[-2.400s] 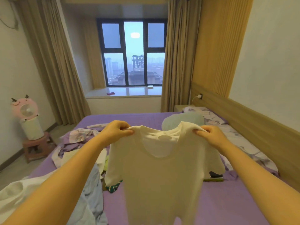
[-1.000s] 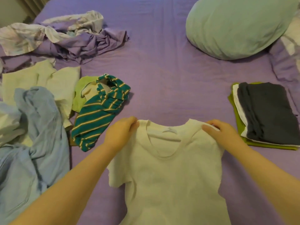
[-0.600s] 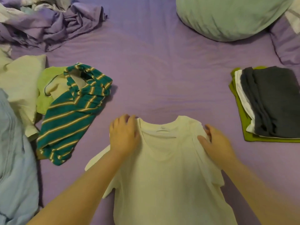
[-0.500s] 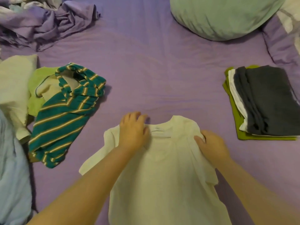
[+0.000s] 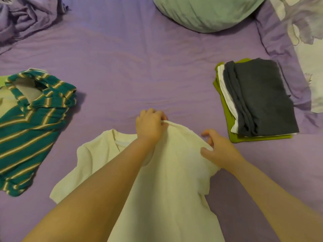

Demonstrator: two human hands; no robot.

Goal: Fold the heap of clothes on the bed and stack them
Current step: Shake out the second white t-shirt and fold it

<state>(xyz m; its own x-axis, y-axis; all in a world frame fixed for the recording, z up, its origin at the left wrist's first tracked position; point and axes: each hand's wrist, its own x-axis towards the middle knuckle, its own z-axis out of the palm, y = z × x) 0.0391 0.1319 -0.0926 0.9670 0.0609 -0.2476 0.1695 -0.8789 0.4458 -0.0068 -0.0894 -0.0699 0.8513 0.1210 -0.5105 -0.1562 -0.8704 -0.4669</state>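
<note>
- Here the left hand (image 5: 150, 125) is in the middle of the view, with its fingers curled over the far edge of the cream T-shirt (image 5: 167, 180), so it grasps the cloth at the neck or shoulder part and lifts it a little into a ridge.
- The right hand (image 5: 220, 148) is just to the right of it, on the right shoulder of the same shirt; the thumb lies on top of the cloth and the fingers bend around its edge, so this hand also grasps the shirt.
- Both forearms are bare and come in from the near edge; the left one crosses over the shirt body.
- The cream T-shirt lies on the bed (image 5: 122, 63), near the person and in the middle; its left sleeve is spread flat to the left, and its right sleeve hangs out under the right hand.
- To the right of the hands, near but not touching the shirt, there is a stack of folded clothes (image 5: 253, 102): a green piece at the bottom, a white piece on it, and a dark grey piece on top.
- To the left, apart from the shirt, a green striped shirt (image 5: 31, 126) lies unfolded, and at its far left side some pale green cloth shows at the edge of the view.
- At the far left corner a crumpled purple cloth (image 5: 26, 16) is in a heap.
- At the far side, a pale green pillow (image 5: 206, 13) rests on the purple sheet.
- At the far right, a pillow with a purple and white flower pattern (image 5: 300, 32) lies along the edge.
</note>
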